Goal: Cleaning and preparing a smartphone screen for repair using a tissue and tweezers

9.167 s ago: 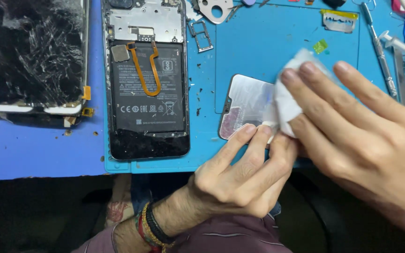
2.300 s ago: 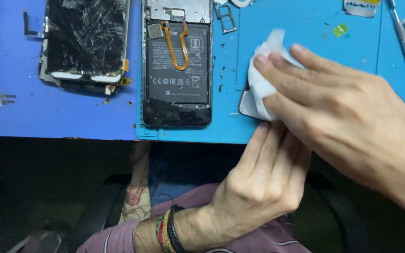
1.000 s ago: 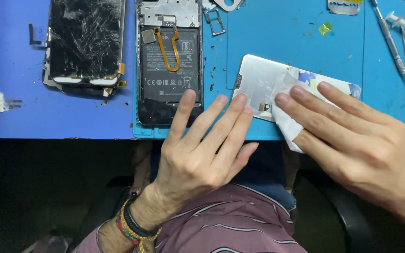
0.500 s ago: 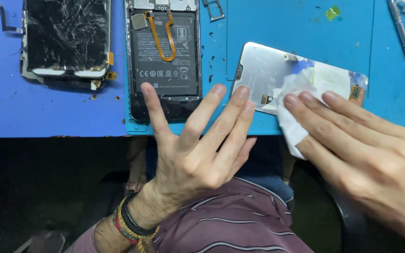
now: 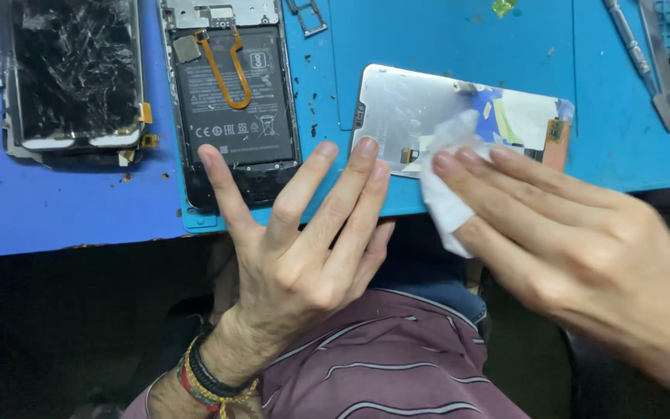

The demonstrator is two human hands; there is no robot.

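Left hand (image 5: pixel 296 256) rests flat, fingers (image 5: pixel 362 182) spread, touching the silvery rectangular screen panel (image 5: pixel 412 109) — right hand (image 5: pixel 583 248), fingers together, presses a crumpled white wipe (image 5: pixel 447 198) onto it.

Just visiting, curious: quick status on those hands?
Left hand flat, fingertips steadying silver panel. Right hand pressing white wipe on it. Nothing blocking.

Cracked screen (image 5: pixel 71 74), opened phone (image 5: pixel 230 101), perhaps tweezers (image 5: pixel 645 62), on blue mat (image 5: pixel 428 39).

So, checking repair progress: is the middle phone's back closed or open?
Open: the phone lies with no back cover, its battery and orange flex cable exposed.
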